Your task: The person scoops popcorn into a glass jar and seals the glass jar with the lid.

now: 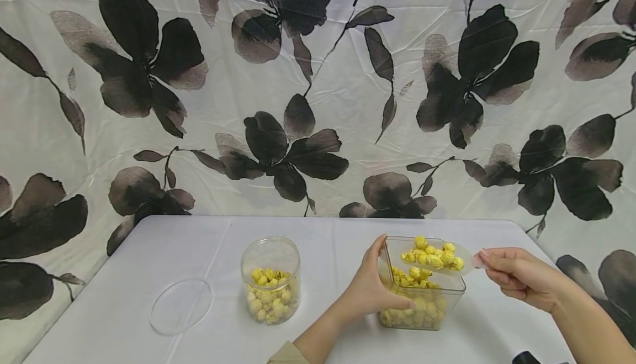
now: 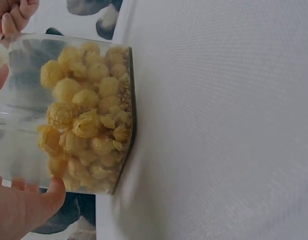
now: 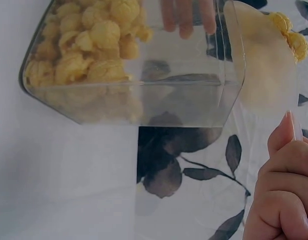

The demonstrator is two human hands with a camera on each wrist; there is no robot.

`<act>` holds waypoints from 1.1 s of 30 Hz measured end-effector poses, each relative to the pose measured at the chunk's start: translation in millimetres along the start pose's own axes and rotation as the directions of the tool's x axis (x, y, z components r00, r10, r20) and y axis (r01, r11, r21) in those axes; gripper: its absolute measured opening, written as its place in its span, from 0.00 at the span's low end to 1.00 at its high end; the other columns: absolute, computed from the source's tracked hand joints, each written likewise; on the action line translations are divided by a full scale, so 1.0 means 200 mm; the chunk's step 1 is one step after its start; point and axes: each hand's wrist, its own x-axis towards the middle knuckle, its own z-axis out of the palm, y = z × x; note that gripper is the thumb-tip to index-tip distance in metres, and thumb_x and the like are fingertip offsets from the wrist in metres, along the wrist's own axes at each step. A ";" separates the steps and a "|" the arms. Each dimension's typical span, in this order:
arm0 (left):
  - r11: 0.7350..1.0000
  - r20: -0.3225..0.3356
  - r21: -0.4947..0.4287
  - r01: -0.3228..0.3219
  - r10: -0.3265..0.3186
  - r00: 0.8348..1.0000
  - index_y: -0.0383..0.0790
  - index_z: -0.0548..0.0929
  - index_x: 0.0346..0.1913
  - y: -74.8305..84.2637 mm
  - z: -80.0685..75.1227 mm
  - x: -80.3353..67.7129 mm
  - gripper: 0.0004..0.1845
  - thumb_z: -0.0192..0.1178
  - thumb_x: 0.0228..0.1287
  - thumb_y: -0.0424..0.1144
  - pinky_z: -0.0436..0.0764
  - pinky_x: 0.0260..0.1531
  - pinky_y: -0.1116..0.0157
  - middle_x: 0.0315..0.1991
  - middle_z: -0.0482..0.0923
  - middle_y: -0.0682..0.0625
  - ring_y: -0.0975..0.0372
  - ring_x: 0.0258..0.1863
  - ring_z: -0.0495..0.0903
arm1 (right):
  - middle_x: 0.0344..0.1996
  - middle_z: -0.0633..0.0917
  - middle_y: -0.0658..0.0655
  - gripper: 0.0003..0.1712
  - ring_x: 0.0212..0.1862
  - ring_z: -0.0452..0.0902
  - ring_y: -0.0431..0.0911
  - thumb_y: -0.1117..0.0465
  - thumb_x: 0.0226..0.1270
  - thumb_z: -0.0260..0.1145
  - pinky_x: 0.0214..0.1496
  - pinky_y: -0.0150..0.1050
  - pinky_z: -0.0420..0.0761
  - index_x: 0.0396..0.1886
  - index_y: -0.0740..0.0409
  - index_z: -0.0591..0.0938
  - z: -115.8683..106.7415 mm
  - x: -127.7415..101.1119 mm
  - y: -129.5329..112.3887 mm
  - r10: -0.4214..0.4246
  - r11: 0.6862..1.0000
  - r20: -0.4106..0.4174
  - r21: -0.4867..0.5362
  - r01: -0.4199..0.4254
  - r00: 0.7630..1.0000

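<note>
My left hand (image 1: 370, 289) grips a clear square container (image 1: 449, 297) by its left side, the thumb along the front wall. Yellow popcorn (image 2: 89, 110) fills its lower part. In my right hand (image 1: 521, 275), thumb and fingers pinch the handle of a translucent scoop (image 3: 266, 70). The scoop is over the container's open top, at the right rim, and carries a heap of popcorn (image 1: 434, 256). To the left stands a round clear jar (image 1: 270, 248), upright and without a lid, partly filled with popcorn.
A clear round lid (image 1: 181, 306) lies flat on the white table (image 1: 333, 259), left of the jar. A small black object (image 1: 525, 358) shows at the front right edge of the view. Behind the table hangs a floral cloth (image 1: 318, 88).
</note>
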 end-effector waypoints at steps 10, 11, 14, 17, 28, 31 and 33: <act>1.000 0.001 0.006 -0.006 0.006 1.000 0.58 0.43 0.73 0.00 0.00 -0.01 0.66 0.79 0.33 0.45 0.61 0.61 0.49 0.69 0.51 0.51 0.56 0.68 0.54 | 0.16 0.68 0.42 0.20 0.16 0.44 0.41 0.60 0.76 0.44 0.18 0.38 0.41 0.35 0.51 0.83 0.00 0.00 -0.01 -0.007 1.000 0.026 -0.015 0.008 1.000; 1.000 0.002 0.004 -0.006 0.006 1.000 0.58 0.43 0.73 0.00 0.00 -0.02 0.66 0.79 0.33 0.45 0.61 0.61 0.49 0.69 0.51 0.51 0.55 0.68 0.54 | 0.16 0.68 0.43 0.20 0.16 0.43 0.41 0.60 0.76 0.43 0.18 0.38 0.41 0.36 0.51 0.83 0.00 0.00 -0.02 -0.010 1.000 0.032 -0.016 0.011 0.999; 1.000 -0.004 0.010 -0.010 0.010 1.000 0.59 0.43 0.73 0.00 0.00 -0.02 0.66 0.79 0.33 0.46 0.61 0.60 0.48 0.69 0.51 0.50 0.54 0.67 0.55 | 0.16 0.67 0.43 0.20 0.16 0.41 0.44 0.60 0.77 0.43 0.18 0.39 0.40 0.36 0.51 0.83 0.00 0.00 -0.02 -0.027 0.999 0.058 -0.015 0.028 0.998; 1.000 -0.008 0.013 -0.017 0.017 1.000 0.59 0.43 0.73 0.00 -0.01 -0.02 0.66 0.79 0.32 0.47 0.61 0.60 0.47 0.70 0.50 0.50 0.53 0.67 0.55 | 0.16 0.66 0.43 0.21 0.17 0.39 0.46 0.61 0.77 0.42 0.18 0.40 0.39 0.37 0.52 0.83 0.00 0.01 -0.03 -0.054 0.998 0.094 -0.009 0.055 0.994; 1.000 0.007 -0.028 -0.006 0.006 1.000 0.57 0.43 0.73 -0.01 -0.05 -0.05 0.65 0.78 0.35 0.46 0.61 0.60 0.47 0.72 0.46 0.52 0.52 0.69 0.52 | 0.15 0.63 0.45 0.23 0.17 0.37 0.46 0.62 0.77 0.40 0.17 0.39 0.38 0.37 0.52 0.84 0.00 0.01 -0.06 -0.076 0.997 0.103 0.021 0.074 0.992; 0.996 0.011 -0.086 -0.019 0.020 1.000 0.57 0.44 0.73 0.00 -0.07 -0.06 0.63 0.78 0.37 0.43 0.65 0.59 0.50 0.72 0.45 0.55 0.53 0.69 0.52 | 0.15 0.63 0.45 0.22 0.17 0.38 0.46 0.62 0.77 0.41 0.17 0.39 0.38 0.37 0.52 0.84 0.00 0.01 -0.07 -0.083 0.996 0.097 0.017 0.082 0.992; 0.992 0.013 -0.125 -0.024 0.026 1.000 0.57 0.43 0.73 0.00 -0.08 -0.06 0.62 0.77 0.39 0.40 0.67 0.58 0.52 0.72 0.44 0.55 0.53 0.69 0.51 | 0.15 0.63 0.45 0.22 0.17 0.38 0.46 0.61 0.77 0.41 0.17 0.39 0.38 0.37 0.52 0.84 0.00 0.01 -0.07 -0.077 0.997 0.088 0.010 0.077 0.993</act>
